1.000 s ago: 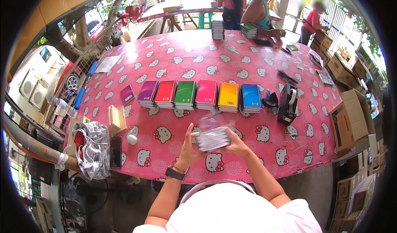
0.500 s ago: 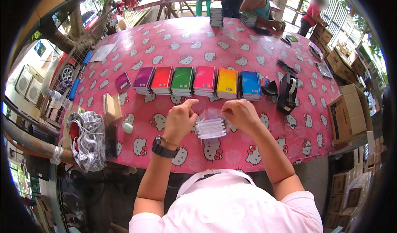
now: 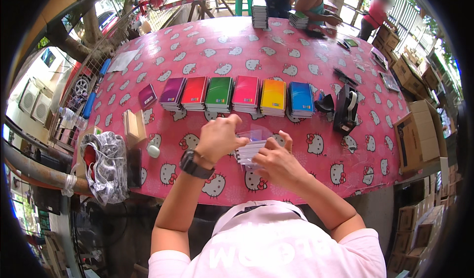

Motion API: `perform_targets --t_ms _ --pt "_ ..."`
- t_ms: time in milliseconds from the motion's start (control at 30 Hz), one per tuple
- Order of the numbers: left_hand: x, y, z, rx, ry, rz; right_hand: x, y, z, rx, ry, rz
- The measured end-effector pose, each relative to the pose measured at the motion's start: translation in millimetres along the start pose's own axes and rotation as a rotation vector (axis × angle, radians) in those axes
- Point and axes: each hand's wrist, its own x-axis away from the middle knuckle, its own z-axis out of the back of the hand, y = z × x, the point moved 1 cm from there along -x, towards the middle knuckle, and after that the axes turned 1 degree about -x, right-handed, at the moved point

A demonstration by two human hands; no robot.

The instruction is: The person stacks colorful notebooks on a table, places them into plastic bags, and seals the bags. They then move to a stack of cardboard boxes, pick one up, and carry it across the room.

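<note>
I'm looking at an open-air packing spot, likely a small stationery business. A long tabletop [image 3: 306,46] under a pink cartoon-cat cloth carries a row of coloured notebook stacks [image 3: 237,96] and a tape dispenser [image 3: 346,109]. Cardboard cartons [image 3: 419,137] pile at three o'clock; trees and parked vehicles show at eleven.

notebook stacks [image 3: 232,95] blocking ahead, tape dispenser [image 3: 346,107] right, tablecloth [image 3: 207,51] open beyond
</note>
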Motion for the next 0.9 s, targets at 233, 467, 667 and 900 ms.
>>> perform_targets --t_ms 233,467,667,900 --pt "-7 -10 5 -0.038 -0.032 -0.045 12 1 19 0.014 -0.025 -0.066" --pt "-18 8 20 -0.044 0.224 -0.310 11 7 31 -0.247 0.208 0.083" --pt "-36 22 -8 -0.151 -0.212 -0.284 36 91 2 -0.721 0.175 -0.241" --pt "33 16 -4 -0.108 0.160 -0.558 25 64 -31 -0.611 0.037 -0.032"
